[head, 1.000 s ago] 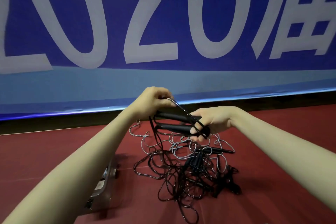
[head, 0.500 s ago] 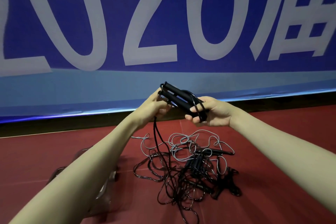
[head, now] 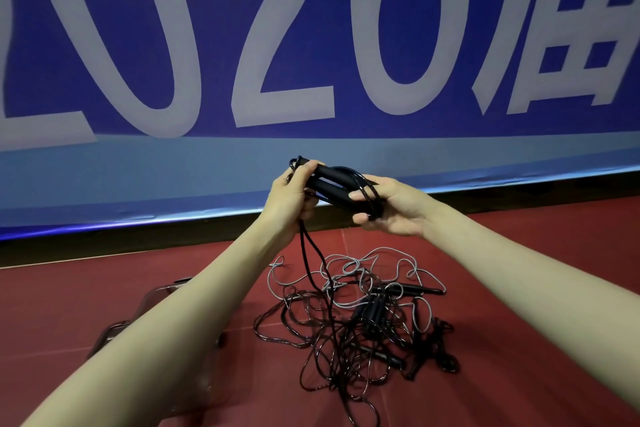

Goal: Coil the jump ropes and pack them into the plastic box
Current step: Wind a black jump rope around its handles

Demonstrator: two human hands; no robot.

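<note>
I hold a black jump rope's two handles side by side at chest height. My right hand grips their right end, where a few turns of black cord wrap round them. My left hand is closed on the left end and on the cord, which hangs down into a tangled pile of black and grey jump ropes on the red floor. The clear plastic box lies on the floor at the lower left, mostly hidden behind my left forearm.
A blue banner with large white characters fills the view beyond the pile, above a dark baseboard. Red floor stretches to the right and in front of the pile.
Both hands rose with the two handles from just above the pile. The left hand shifted from pulling the cord across the handles to gripping their left end.
</note>
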